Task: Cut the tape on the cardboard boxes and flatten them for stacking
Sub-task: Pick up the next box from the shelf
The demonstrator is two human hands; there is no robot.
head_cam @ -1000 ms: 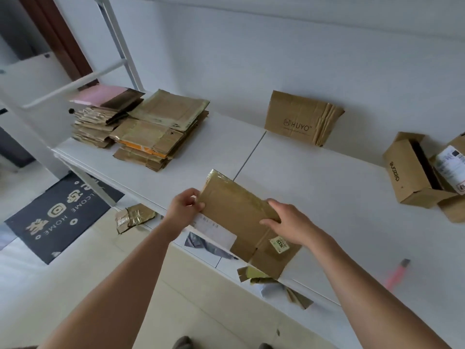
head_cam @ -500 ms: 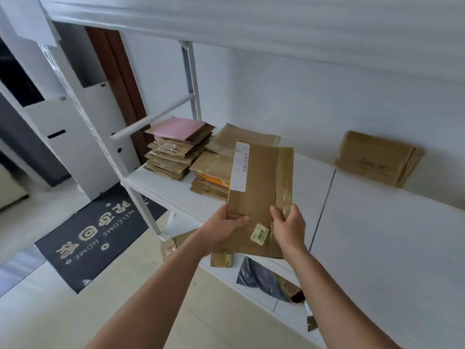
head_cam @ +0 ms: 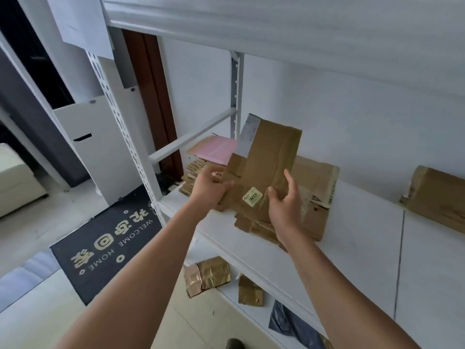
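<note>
A flattened brown cardboard box (head_cam: pixel 269 162) with a white label strip at its top and a small yellow sticker near its bottom is held upright over the shelf. My left hand (head_cam: pixel 208 190) grips its lower left edge. My right hand (head_cam: pixel 284 202) holds its lower right part, thumb on the front. Under and behind it lie two stacks of flattened boxes: a right stack (head_cam: pixel 314 187) and a left stack topped by a pink sheet (head_cam: pixel 214 149).
The white shelf (head_cam: pixel 352 238) runs right, with another flattened box (head_cam: pixel 437 200) leaning on the wall. An upper shelf board (head_cam: pixel 276 26) hangs overhead. Crumpled tape scraps (head_cam: pixel 208 275) lie on the lower shelf. A dark doormat (head_cam: pixel 108 243) covers the floor at left.
Both hands have carried the flattened box up and left, from the shelf's front edge to above the stacks. The view has swung left toward the stacks.
</note>
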